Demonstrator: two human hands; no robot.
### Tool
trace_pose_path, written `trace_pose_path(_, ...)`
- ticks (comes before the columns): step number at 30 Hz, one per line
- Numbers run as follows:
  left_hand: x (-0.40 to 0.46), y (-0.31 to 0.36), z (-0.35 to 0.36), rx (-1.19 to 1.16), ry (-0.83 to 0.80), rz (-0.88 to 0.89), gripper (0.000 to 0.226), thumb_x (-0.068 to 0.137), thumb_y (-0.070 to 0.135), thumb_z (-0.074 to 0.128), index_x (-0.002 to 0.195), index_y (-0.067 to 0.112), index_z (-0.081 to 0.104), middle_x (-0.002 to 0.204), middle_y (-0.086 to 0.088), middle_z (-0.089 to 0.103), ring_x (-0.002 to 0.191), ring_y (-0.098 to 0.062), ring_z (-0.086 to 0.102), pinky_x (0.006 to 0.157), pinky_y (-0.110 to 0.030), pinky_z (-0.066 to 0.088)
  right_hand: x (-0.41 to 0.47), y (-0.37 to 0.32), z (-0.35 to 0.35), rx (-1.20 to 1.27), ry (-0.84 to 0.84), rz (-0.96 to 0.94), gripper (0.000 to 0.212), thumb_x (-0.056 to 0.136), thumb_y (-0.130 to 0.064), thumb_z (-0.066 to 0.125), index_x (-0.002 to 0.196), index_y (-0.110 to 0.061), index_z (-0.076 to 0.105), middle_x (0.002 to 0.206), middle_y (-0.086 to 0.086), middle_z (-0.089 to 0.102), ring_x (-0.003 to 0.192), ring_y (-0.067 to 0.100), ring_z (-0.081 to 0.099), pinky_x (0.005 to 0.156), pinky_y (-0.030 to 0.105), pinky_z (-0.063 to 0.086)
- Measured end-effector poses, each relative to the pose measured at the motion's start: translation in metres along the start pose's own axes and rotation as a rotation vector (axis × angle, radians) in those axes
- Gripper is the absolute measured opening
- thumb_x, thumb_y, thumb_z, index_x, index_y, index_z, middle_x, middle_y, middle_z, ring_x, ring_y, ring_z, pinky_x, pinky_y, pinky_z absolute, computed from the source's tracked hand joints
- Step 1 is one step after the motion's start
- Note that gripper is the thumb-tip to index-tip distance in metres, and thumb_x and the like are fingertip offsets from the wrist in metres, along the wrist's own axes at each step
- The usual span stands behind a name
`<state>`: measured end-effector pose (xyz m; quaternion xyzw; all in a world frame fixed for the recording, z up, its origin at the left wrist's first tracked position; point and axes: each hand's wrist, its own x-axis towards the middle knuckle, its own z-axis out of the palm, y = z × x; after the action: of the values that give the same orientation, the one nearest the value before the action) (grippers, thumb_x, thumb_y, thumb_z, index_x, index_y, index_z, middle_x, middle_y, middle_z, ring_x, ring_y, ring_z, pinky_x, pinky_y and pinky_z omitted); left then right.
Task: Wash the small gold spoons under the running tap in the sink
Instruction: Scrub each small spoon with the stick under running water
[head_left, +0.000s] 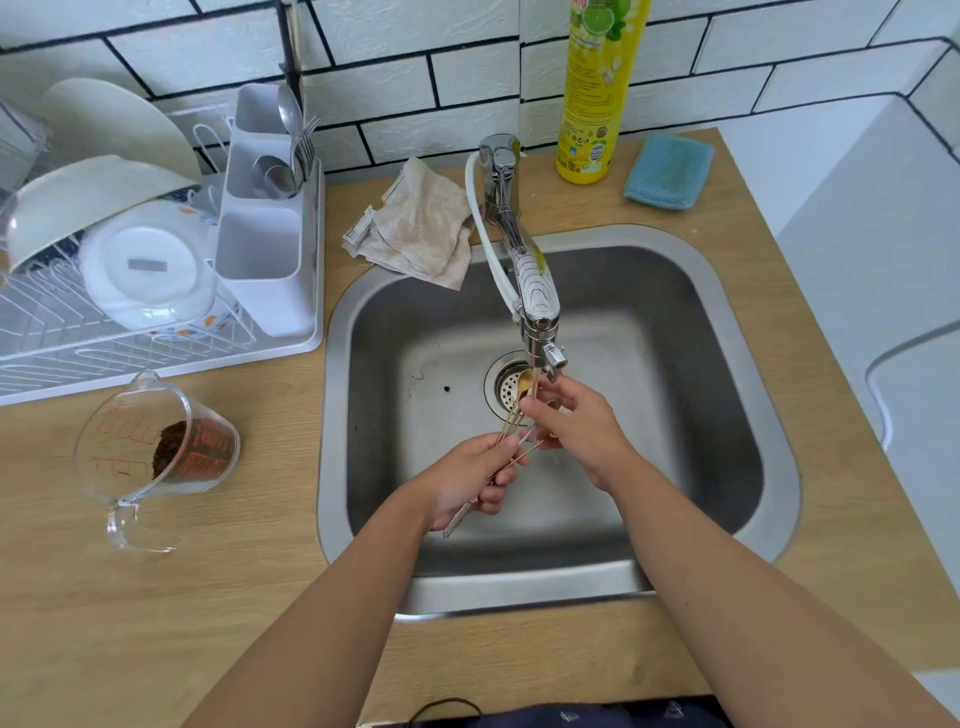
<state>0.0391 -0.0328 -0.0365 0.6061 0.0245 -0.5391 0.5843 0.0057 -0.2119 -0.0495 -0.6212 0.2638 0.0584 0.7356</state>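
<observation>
Over the steel sink (727, 322), both hands meet just below the chrome tap (535, 301). My left hand (470, 480) grips the thin handles of the small gold spoons (514, 415), which point up toward the spout. One gold bowl (525, 383) shows over the drain (506, 387). My right hand (576, 428) pinches the spoons near their bowls, right under the spout. A running stream is hard to make out.
A glass measuring jug (156, 447) holding dark grounds lies on the wooden counter at left. Behind it stands a white dish rack (156, 270) with plates and cutlery. A beige cloth (415, 228), yellow soap bottle (597, 88) and blue sponge (667, 171) sit behind the sink.
</observation>
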Motion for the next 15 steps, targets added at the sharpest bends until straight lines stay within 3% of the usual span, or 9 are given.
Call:
trace_pose_path(6, 0.0003, -0.0001, -0.0006, -0.012, 0.000, -0.003, 0.035, 0.102, 0.044, 0.049, 0.101, 0.010, 0.059, 0.062, 0.004, 0.046, 0.046, -0.008, 0.033, 0.045, -0.022, 0.033, 0.0011, 0.0015, -0.0023, 0.019, 0.023, 0.032, 0.026, 0.086, -0.016, 0.083, 0.107, -0.007, 0.070, 0.081, 0.001, 0.077, 0.070, 0.014, 0.072, 0.070, 0.036, 0.062)
trace_pose_path(10, 0.0010, -0.0005, -0.0003, -0.024, 0.017, 0.012, 0.036, 0.102, 0.044, 0.049, 0.103, 0.010, 0.061, 0.062, 0.003, 0.047, 0.045, -0.009, 0.035, 0.044, -0.021, 0.034, 0.0012, 0.0012, -0.0033, 0.035, -0.017, 0.029, 0.016, 0.089, -0.014, 0.080, 0.102, -0.008, 0.072, 0.083, 0.003, 0.078, 0.073, 0.015, 0.072, 0.072, 0.032, 0.063)
trace_pose_path(15, 0.0030, -0.0007, -0.0019, -0.021, 0.066, 0.036, 0.031, 0.103, 0.041, 0.048, 0.104, 0.013, 0.061, 0.062, 0.003, 0.048, 0.046, -0.009, 0.035, 0.045, -0.021, 0.034, 0.0009, 0.0011, -0.0020, 0.031, -0.041, 0.048, 0.021, 0.091, -0.015, 0.077, 0.110, -0.007, 0.073, 0.097, 0.013, 0.078, 0.081, 0.022, 0.077, 0.067, 0.027, 0.060)
